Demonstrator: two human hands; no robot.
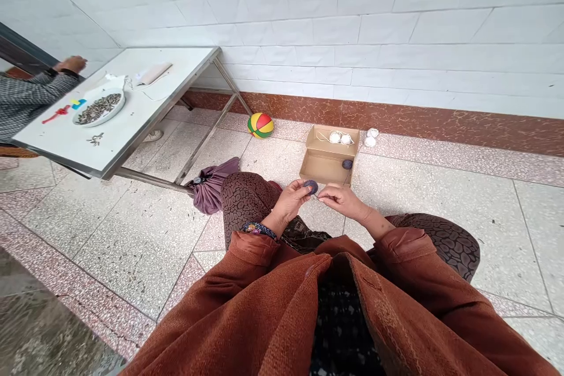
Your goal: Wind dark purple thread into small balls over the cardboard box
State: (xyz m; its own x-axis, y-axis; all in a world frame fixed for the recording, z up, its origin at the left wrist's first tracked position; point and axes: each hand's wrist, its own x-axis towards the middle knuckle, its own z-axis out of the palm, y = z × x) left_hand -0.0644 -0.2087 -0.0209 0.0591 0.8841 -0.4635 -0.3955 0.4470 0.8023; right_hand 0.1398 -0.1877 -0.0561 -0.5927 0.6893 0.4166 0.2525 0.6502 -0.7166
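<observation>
My left hand is closed around a small dark blue-grey ball of yarn, held above my lap. Just to its right, my right hand pinches a thin dark strand of yarn close to the ball. Beyond my hands an open cardboard box sits on the floor. Inside it lies another dark yarn ball, and white yarn balls rest in its raised lid. More white yarn balls lie on the floor right of the box.
A white-topped table at left bears a plate of sunflower seeds and a folded cloth. Another person's arm is behind it. A striped ball and a purple bag are on the floor. A tiled wall rises ahead.
</observation>
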